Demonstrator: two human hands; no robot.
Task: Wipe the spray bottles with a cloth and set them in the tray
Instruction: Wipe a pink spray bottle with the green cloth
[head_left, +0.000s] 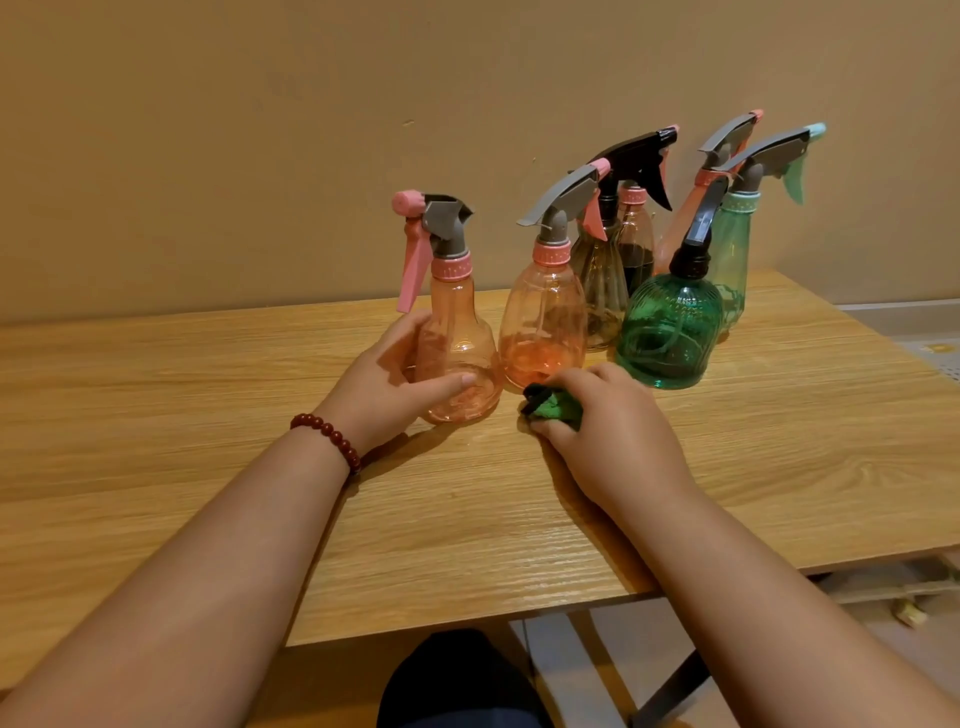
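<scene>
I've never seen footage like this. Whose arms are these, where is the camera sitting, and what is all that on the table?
No machine here: these are a person's two bare arms, filmed by one wide-angle camera worn on their head, looking forward and down. That is why the arms reach in from the bottom edge. The left hand grips a clear pink spray bottle standing on the wooden table; a red bead bracelet sits on that wrist. The right hand holds a bunched green cloth down at the tabletop. Behind stand more spray bottles, among them a second pink one, a round dark green one and a pale teal one.
</scene>
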